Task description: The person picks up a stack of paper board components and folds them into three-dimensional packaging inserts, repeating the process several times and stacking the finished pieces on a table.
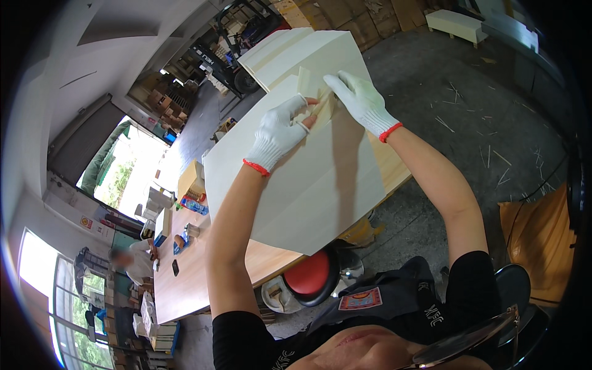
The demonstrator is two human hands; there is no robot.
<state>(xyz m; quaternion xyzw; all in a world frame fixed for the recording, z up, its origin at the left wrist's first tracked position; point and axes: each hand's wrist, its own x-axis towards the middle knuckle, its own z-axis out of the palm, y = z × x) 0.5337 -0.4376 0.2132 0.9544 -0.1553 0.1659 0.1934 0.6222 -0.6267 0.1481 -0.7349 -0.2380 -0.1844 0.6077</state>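
Both my hands wear white knit gloves with red cuffs, above a large pale sheet on a wooden table. My left hand is closed, its bare thumb and fingertip pinching thin pale wooden strips. Opposite it, my right hand stretches out with its fingertips at the far end of the strips. Its fingers look straight, and their undersides are hidden. Another flat pale piece stands up just beyond my left fingers. More pale panels lie at the table's far end.
On the wooden tabletop at left are a phone, a blue bottle and a cardboard box. A person sits beyond. A red stool stands by the near edge. A forklift is behind; scraps litter the floor at right.
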